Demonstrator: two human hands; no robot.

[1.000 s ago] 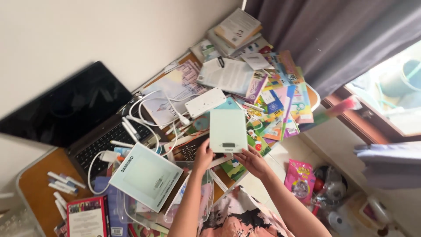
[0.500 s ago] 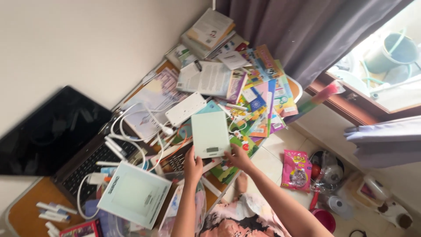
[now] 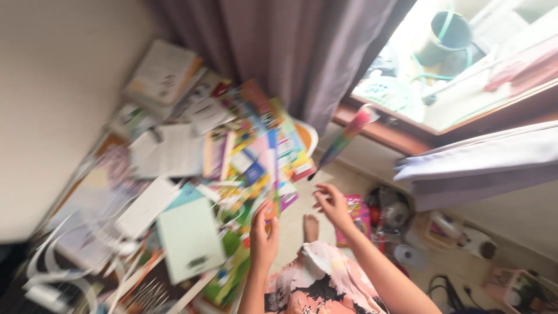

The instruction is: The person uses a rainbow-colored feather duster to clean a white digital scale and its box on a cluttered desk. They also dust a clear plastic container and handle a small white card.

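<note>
- Released since the earlier frame: pale green flat scale (image 3: 190, 239), no longer gripped by both hands, now lying flat atop the clutter on the desk (image 3: 87, 174); view swung right, toward the window (image 3: 465, 64), blurred by the turn.
- Left hand (image 3: 263, 237) raised just right of the scale, fingers together and loosely open, holding nothing, close to the edge of the colourful booklets (image 3: 261, 145); contact with them impossible to judge through the blur.
- Right hand (image 3: 332, 203) further right of the scale, out past the desk edge and above the floor, fingers spread, empty.
- White power strip (image 3: 145, 206) just up-left of the scale; white cables (image 3: 70, 244) tangled to the scale's left.
- Stack of books (image 3: 160, 75) well above the scale, by the grey curtain (image 3: 279, 52).
- Pink packet (image 3: 356, 216) on the floor right of the scale, under the right hand.
- Risk, judged: scale resting on loose, uneven paper near the desk edge, likely to slide off if the booklets shift.
- Risk, judged: a hand brushing the overhanging booklets could tip them to the floor.
- Risk, judged: cables beside the scale could snag and drag the strip.
</note>
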